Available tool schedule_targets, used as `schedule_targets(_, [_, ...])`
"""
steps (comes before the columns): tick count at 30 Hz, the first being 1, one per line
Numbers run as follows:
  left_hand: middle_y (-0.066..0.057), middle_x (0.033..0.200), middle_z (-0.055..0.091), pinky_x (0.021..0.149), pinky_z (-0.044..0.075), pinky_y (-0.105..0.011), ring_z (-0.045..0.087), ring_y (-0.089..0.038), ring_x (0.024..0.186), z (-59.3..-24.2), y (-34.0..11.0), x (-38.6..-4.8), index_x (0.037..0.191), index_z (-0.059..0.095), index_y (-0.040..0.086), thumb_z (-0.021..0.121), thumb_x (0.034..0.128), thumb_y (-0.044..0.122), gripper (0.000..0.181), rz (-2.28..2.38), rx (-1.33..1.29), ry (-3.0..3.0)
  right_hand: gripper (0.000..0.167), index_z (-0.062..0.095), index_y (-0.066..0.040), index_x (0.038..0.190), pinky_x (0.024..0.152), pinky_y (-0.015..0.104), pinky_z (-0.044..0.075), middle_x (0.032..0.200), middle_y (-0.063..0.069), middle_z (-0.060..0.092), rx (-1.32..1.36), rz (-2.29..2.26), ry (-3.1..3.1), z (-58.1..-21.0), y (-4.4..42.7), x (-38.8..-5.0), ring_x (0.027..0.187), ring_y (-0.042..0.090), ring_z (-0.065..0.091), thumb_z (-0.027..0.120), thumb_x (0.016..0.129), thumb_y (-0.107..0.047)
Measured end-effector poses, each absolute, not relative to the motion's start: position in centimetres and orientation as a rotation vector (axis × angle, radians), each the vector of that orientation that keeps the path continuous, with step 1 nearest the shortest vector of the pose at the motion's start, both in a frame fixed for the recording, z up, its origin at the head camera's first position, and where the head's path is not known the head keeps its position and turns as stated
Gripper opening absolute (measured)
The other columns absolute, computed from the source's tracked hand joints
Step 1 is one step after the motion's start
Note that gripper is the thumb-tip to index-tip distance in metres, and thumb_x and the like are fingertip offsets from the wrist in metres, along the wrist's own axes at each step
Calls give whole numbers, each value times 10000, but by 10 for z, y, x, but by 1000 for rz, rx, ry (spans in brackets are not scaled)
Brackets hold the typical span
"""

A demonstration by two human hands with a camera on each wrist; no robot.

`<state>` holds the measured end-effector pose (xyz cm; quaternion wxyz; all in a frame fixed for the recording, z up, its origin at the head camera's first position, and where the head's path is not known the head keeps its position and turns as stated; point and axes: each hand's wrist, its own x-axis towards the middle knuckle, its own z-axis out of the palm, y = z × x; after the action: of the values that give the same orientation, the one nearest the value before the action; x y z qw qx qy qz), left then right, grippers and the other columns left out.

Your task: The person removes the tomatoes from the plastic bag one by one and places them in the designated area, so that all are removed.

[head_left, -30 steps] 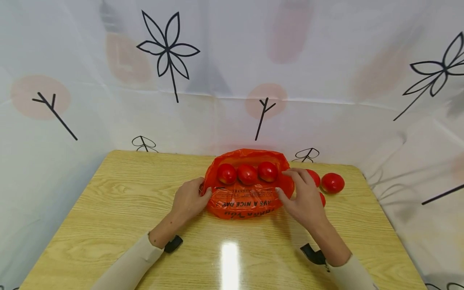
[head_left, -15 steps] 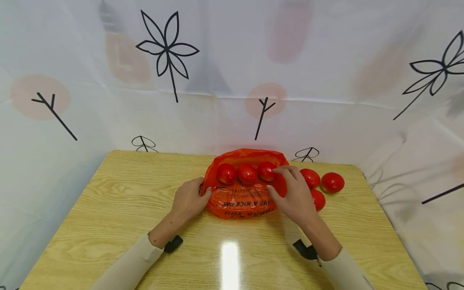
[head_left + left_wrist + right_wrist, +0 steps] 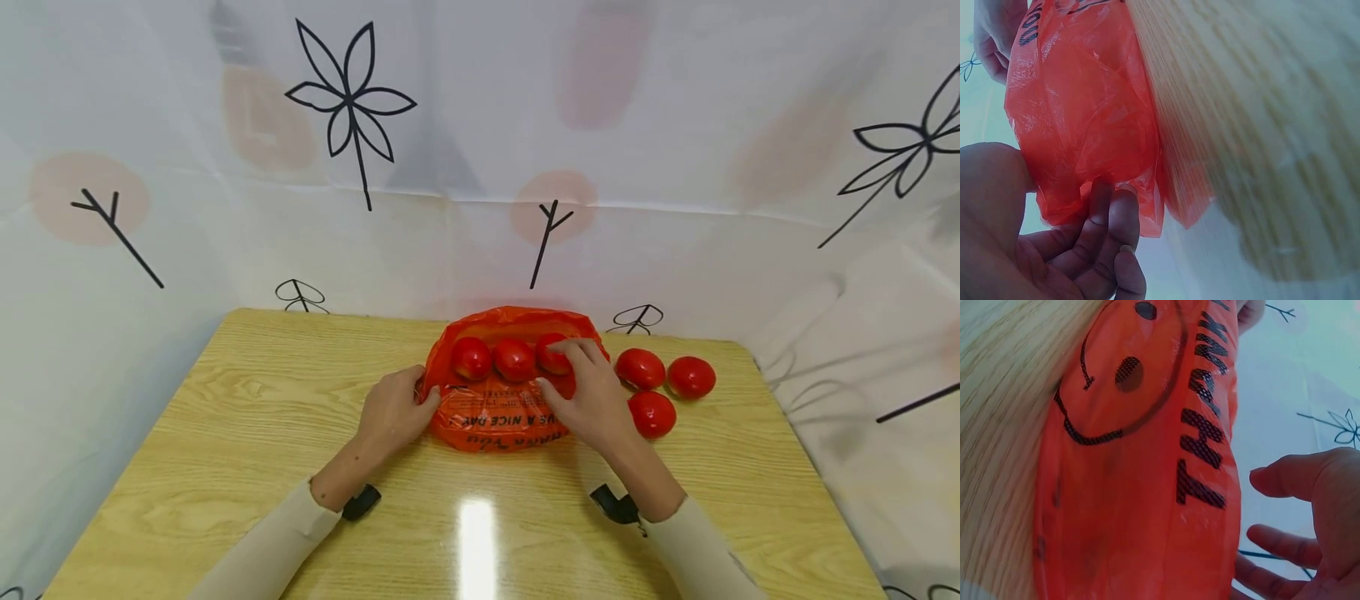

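A red plastic bag (image 3: 480,417) with black lettering lies in the middle of the table, its mouth spread wide. Three shiny red tomatoes (image 3: 472,359) sit side by side in it. My left hand (image 3: 393,410) grips the bag's left edge; the left wrist view shows its fingers (image 3: 1124,219) curled against the plastic. Over the bag's right side, my right hand (image 3: 596,400) reaches in with fingers at the rightmost tomato (image 3: 551,357), partly covering it. In the right wrist view the thumb (image 3: 1279,478) and fingers stand apart; no grip on a tomato shows.
Three more red tomatoes (image 3: 651,414) lie on the wooden table (image 3: 247,433) to the right of the bag, close to my right hand. A white cloth (image 3: 465,158) printed with black plant drawings hangs behind the table and along its sides.
My right hand has moved left from the bag's right edge to above the rightmost tomato inside, uncovering the loose tomatoes beside the bag. My left hand has stayed on the bag.
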<state>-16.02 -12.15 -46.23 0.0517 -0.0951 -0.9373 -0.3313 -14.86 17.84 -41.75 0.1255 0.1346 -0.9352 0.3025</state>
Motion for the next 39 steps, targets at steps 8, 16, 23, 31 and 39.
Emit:
schedule_targets(8, [32,659,555,504,419,-301,505,-153,571,-464,-122,-161,874,656,134,654,958,229,127,-999,-301,-2848,485,634,-33,1327,1012,550,547,1334,144,586,454,893,-2719,-421,167,-157,1200,364,604,806,907,-202])
schedule_targets(16, [27,678,571,509,434,-298,517,-156,579,-463,-121,-161,897,663,124,658,958,222,116,-1003,-304,-2854,526,620,-41,1380,1066,538,517,1373,132,570,485,922,-2783,-424,159,-163,1250,346,576,792,920,-229])
schedule_targets(23, [29,712,604,528,458,-297,535,-154,597,-463,-121,-160,920,678,119,659,958,222,112,-1002,-285,-2860,596,595,-49,1448,1090,543,499,1439,149,554,528,919,-2815,-428,152,-169,1300,357,571,799,921,-235])
schedule_targets(31, [27,692,584,520,451,-298,529,-157,590,-464,-121,-160,922,675,118,663,958,222,111,-1002,-286,-2864,653,552,-57,1511,1080,563,504,1513,160,510,557,925,-2854,-431,146,-174,1325,375,564,780,928,-242])
schedule_targets(39, [26,702,594,523,453,-296,533,-157,595,-464,-121,-160,914,671,121,658,957,226,115,-997,-279,-2871,650,554,-60,1508,1109,572,477,1533,166,512,572,911,-2871,-435,143,-181,1355,382,547,778,930,-254])
